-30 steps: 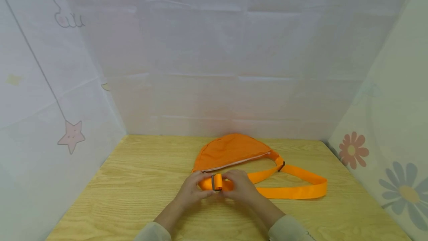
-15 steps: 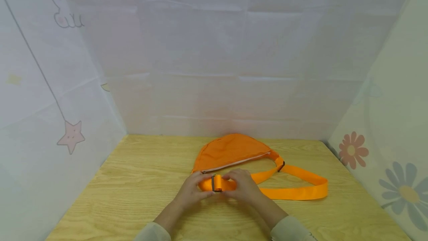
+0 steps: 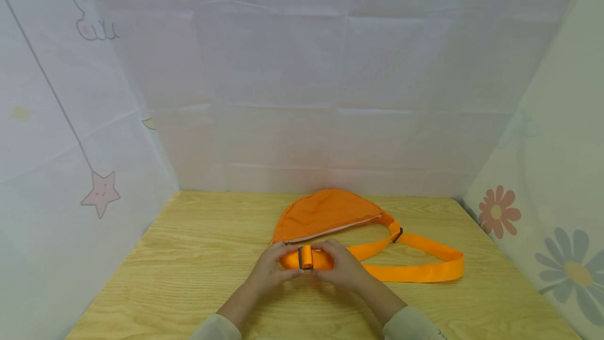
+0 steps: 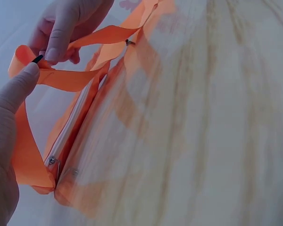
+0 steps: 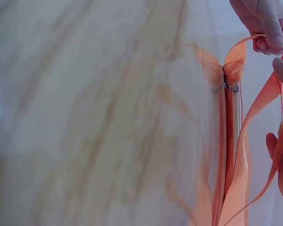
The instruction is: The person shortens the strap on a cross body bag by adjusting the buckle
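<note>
An orange waist bag (image 3: 327,214) lies at the back of the table, its light zipper facing front. Its orange strap (image 3: 415,273) comes forward and runs through a black slide buckle (image 3: 300,258), where a short loop of strap bulges up through the frame. My left hand (image 3: 270,267) pinches the buckle from the left between thumb and fingers. From the right, my right hand (image 3: 343,265) pinches it with the strap between thumb and fingers. The left wrist view shows the dark buckle edge (image 4: 37,59) by the left thumb (image 4: 26,77).
A second black slider (image 3: 398,235) sits on the strap to the right, beyond which the strap makes a wide loop. The wood-grain table (image 3: 203,251) meets a pale back wall covering (image 3: 302,93) and printed side sheets with a star (image 3: 101,193) and flowers (image 3: 575,273).
Both hands keep nearly the same place at the buckle. The strap's right-hand loop has shifted slightly to the right, and the short loop in the buckle looks a little rounder.
</note>
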A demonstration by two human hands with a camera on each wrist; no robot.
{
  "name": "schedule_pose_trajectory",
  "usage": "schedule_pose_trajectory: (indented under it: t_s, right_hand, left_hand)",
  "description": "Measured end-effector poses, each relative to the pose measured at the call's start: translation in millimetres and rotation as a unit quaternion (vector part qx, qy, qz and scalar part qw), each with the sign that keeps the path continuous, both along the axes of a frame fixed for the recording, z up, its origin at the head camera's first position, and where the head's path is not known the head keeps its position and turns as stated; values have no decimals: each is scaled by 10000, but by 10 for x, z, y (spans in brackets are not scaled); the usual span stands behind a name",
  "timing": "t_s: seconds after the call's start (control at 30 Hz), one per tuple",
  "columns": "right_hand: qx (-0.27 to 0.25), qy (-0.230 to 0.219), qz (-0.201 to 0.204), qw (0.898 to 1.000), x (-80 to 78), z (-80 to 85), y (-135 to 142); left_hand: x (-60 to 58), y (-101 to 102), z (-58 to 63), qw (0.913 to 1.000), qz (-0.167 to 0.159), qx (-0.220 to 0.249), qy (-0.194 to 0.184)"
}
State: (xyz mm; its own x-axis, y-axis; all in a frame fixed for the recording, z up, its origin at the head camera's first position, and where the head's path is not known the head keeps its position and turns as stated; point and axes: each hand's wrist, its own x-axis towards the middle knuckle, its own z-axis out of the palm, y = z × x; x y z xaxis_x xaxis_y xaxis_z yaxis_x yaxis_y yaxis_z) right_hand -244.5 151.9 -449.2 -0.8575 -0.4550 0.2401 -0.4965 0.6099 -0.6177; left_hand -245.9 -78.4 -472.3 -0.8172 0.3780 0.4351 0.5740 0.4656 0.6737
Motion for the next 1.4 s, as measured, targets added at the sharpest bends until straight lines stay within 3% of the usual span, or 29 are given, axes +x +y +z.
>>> schedule_pose_trajectory:
  t_s: [0.37, 0.6, 0.97, 1.2, 1.4]
  right_hand:
    - [30, 66, -397, 9992, -7, -15, -22]
    - [-11, 70, -477, 9988, -17, -29, -35]
    - [-65, 24, -621, 9980, 9, 2, -14]
    - [-68, 56, -765, 9970, -2, -4, -14]
    - [-180, 6, -764, 9969, 0, -14, -12]
  left_hand:
    - [-3, 3, -14, 9999, -42, -22, -96]
    - [-9, 11, -26, 9999, -87, -55, 56]
    - [-46, -40, -60, 9972, 283, -560, 395]
    - [-29, -90, -62, 9988, 319, -216, 307]
    - [-35, -87, -61, 9983, 206, -165, 520]
